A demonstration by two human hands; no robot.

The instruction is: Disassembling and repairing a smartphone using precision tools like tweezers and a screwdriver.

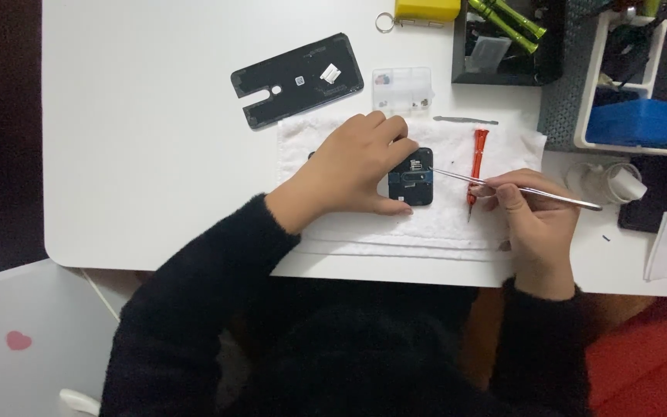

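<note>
An opened black phone (pixel 412 177) lies on a white towel (pixel 441 224) with its insides showing. My left hand (pixel 353 171) rests over its left part and grips it between thumb and fingers. Metal tweezers (pixel 503 185) are pinched in my right hand (pixel 533 220), and their tips touch the phone's right edge. An orange screwdriver (pixel 477 158) lies on the towel just right of the phone, partly under the tweezers.
The phone's black back cover (pixel 296 79) lies at the back left. Behind the towel sit a clear parts box (pixel 403 86) and a thin metal pry tool (pixel 465 120). Tool trays (pixel 565 46) and a tape roll (pixel 615 181) crowd the right.
</note>
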